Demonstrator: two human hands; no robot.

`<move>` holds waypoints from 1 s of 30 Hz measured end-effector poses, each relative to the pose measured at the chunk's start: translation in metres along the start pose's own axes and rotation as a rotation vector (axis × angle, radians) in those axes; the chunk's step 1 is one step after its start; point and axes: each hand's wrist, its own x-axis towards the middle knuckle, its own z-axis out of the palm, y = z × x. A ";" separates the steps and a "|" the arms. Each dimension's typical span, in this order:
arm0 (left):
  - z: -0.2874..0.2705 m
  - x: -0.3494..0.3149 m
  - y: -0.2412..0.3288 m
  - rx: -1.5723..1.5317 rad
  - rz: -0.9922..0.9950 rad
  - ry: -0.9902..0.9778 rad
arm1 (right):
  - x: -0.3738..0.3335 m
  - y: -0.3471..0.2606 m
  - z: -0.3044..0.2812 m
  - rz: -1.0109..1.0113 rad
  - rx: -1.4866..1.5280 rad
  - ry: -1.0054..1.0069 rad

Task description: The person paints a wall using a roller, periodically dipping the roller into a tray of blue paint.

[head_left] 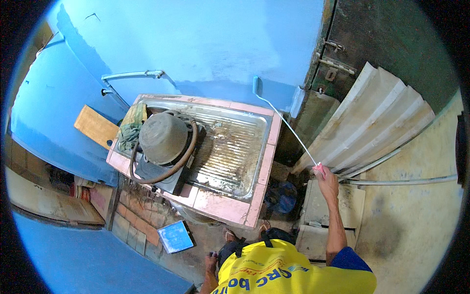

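My right hand (327, 179) is closed around the pink handle of a long, thin-framed paint roller (286, 122), my arm stretched out to the right. The small blue roller head (256, 86) is at the light blue wall (230, 46), just above the sink's back edge. A darker blue band runs along the wall's lower part there. Low beside my leg, my left hand (210, 262) has its fingers curled; what they hold, if anything, is hidden. A blue paint tray (175, 237) lies on the floor to the left of my feet.
Before me stands a pink-tiled counter (209, 200) with a dirty steel sink (235, 147). An upturned grey pot (163, 138), a brown hose (166, 180) and cloths (130, 132) sit on its left. Corrugated sheets (372, 117) lean at right. A white pipe (132, 75) crosses the wall.
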 end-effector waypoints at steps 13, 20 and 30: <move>-0.032 -0.001 -0.021 -0.073 0.091 0.038 | 0.017 -0.099 0.043 -0.094 0.014 -0.034; -0.050 0.008 -0.026 -0.008 -0.093 0.096 | 0.035 -0.126 0.081 -0.210 0.070 -0.001; -0.081 0.018 -0.029 -0.048 -0.076 0.161 | 0.053 -0.189 0.126 -0.173 -0.030 -0.062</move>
